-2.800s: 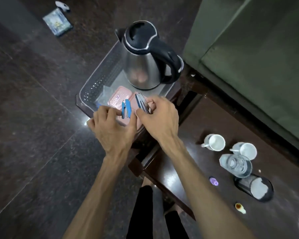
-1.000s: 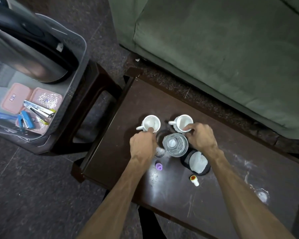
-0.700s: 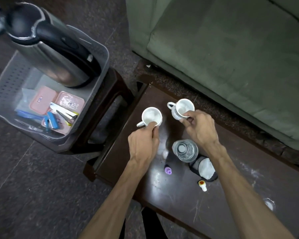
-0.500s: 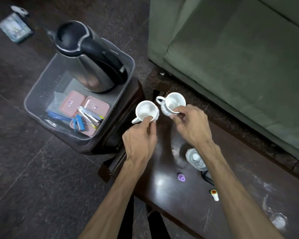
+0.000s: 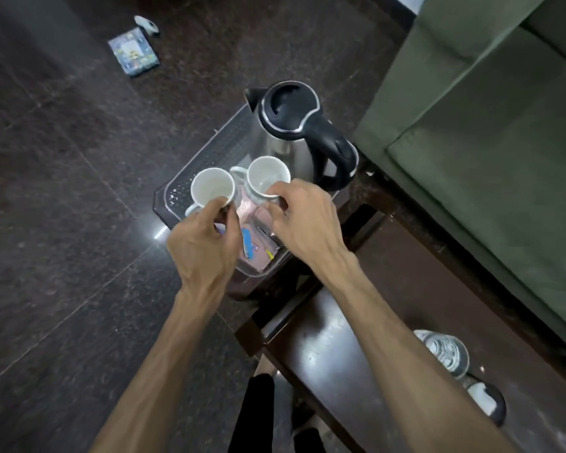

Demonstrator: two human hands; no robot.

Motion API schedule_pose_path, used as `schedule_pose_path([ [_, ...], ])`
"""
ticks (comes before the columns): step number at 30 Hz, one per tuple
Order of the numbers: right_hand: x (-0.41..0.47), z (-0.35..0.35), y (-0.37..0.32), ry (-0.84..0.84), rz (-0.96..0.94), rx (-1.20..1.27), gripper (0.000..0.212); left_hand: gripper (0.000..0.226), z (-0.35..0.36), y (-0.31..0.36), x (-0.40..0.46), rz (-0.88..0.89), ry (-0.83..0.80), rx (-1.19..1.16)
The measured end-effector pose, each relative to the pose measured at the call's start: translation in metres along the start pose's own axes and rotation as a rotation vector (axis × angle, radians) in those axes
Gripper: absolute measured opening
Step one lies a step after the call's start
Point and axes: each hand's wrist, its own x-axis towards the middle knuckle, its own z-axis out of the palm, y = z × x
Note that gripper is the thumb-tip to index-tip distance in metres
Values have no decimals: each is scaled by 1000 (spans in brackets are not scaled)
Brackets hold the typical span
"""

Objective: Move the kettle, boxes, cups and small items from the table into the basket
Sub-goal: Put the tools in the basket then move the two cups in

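Two white cups, one (image 5: pixel 212 191) beside the other (image 5: pixel 266 180), are held upright over the clear basket (image 5: pixel 190 178), where the steel kettle (image 5: pixel 294 132) stands by what look like pink boxes (image 5: pixel 257 256).

The kettle (image 5: pixel 285 142) has a shiny steel body with a black lid and a black handle. Just in front of it, two plain white cups (image 5: pixel 213 190) are seen. The basket (image 5: pixel 206 155) around the kettle is clear grey, with rows of small holes in its wall. Below the cups, inside the basket, lie pink boxes (image 5: pixel 257 220) and a small blue item (image 5: pixel 247 240). Right of the kettle the sofa (image 5: pixel 471 142) is dull green. The floor (image 5: pixel 62 191) left of the kettle is dark brown with fine speckles. The table (image 5: pixel 324 354) near the kettle is glossy dark brown.
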Motion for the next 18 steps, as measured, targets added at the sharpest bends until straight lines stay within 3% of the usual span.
schedule_pose_path([
  [8, 58, 41, -39, -144, -14, -106, 12, 21, 5, -43, 29, -65, -81, 122],
  [18, 101, 77, -44, -266, -35, -245, 21, 19, 26, -69, 40, -94, -210, 235],
])
